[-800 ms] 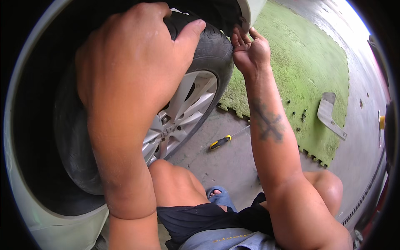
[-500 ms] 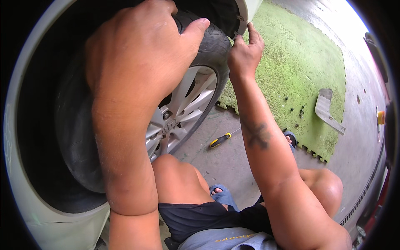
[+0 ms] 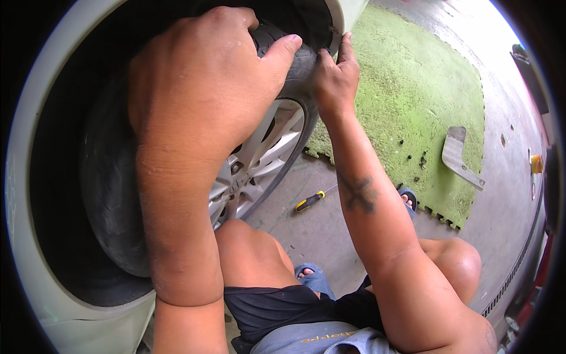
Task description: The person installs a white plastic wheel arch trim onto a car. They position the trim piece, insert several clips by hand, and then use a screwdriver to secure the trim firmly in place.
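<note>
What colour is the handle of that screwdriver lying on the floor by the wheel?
Black and yellow. The screwdriver shows best in the head view, on the concrete beside the tyre.

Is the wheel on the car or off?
On: the tyre sits inside the wheel arch, left hand resting on its tread.

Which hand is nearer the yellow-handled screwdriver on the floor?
Right. The right hand is up at the wheel-arch edge, above the screwdriver; the left hand rests on the tyre, farther to the left.
</note>
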The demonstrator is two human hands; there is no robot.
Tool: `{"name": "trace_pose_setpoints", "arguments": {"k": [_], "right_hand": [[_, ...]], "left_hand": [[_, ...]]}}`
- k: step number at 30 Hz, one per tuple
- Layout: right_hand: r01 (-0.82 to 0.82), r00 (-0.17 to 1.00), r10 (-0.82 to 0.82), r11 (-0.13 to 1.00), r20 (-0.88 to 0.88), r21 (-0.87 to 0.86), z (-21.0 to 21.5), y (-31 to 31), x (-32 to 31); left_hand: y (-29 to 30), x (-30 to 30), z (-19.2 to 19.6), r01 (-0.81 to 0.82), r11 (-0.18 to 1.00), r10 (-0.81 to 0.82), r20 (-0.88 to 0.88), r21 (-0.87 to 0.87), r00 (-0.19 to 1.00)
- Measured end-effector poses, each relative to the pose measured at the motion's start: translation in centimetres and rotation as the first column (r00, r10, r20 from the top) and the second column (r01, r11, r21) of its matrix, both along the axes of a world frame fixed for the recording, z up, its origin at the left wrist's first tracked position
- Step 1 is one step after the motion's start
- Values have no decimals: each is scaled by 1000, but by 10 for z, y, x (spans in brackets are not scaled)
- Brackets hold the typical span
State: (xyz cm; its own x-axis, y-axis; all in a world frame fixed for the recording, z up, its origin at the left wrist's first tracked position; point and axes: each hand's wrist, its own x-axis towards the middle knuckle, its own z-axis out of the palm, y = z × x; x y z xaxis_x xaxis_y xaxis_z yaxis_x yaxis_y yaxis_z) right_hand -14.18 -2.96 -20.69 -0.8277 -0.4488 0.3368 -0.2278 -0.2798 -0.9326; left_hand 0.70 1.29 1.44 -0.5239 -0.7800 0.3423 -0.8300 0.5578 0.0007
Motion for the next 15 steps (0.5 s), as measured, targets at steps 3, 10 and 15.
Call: {"name": "trace_pose_setpoints", "arguments": {"k": [3, 10, 15], "right_hand": [[12, 1000, -12, 1000, -23, 1, 3, 3, 1], [23, 996, -19, 998, -86, 54, 14, 20, 0], [25, 998, -15, 988, -66, 150, 18, 30, 4]], "left_hand": [[-7, 1, -7, 23, 999, -23, -5, -43, 1000], [-12, 3, -7, 23, 998, -22, 8, -65, 1000], [-7, 2, -3, -36, 998, 36, 7, -52, 999]]}}
